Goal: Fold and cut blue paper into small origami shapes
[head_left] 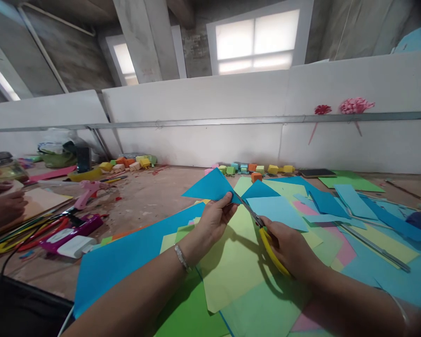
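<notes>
My left hand (215, 217) pinches a piece of blue paper (210, 186) with pointed corners, held up above the table. In my right hand (289, 245) is a pair of scissors (271, 250) with yellow handles. Their blades reach up and left to the paper beside my left fingers, where a second blue triangular part (261, 189) sticks out to the right. I cannot tell whether the two blue parts are still joined. Beneath both hands lie overlapping sheets, among them a pale yellow-green sheet (228, 276) and a light blue sheet (277, 210).
Folded paper cubes (252, 167) line the wall. At left lie a pink glue gun (87, 192), a purple power strip (75, 231) and a white plug (76, 246). Another person's hand (7, 201) is at the far left. A metal rod (375, 248) rests on papers at right.
</notes>
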### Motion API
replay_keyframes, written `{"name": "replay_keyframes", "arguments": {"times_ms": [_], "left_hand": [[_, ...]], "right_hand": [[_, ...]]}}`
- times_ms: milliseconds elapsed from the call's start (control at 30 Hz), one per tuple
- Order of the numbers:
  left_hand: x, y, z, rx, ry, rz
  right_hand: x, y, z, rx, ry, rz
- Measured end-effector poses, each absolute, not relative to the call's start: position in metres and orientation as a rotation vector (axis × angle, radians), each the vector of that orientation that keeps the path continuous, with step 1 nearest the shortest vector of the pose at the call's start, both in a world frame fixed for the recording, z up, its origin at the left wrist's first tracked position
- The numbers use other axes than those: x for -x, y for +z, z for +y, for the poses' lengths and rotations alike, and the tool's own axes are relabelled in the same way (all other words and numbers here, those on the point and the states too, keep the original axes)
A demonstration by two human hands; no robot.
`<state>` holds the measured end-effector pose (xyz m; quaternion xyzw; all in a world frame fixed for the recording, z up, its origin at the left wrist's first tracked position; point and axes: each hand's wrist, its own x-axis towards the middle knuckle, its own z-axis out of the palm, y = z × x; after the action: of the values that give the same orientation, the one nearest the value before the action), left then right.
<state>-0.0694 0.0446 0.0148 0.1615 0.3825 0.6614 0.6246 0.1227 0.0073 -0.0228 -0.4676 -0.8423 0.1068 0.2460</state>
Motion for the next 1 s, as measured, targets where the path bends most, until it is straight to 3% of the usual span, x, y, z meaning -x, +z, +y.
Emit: {"name": "replay_keyframes", "arguments": {"times_ms": [1000], "left_hand": [[0.063,0.007,0.037,-0.522,1.422,0.81]], "right_hand": [[-0.12,-0.032,0.002,1.288,-0.183,-2.335]]}}
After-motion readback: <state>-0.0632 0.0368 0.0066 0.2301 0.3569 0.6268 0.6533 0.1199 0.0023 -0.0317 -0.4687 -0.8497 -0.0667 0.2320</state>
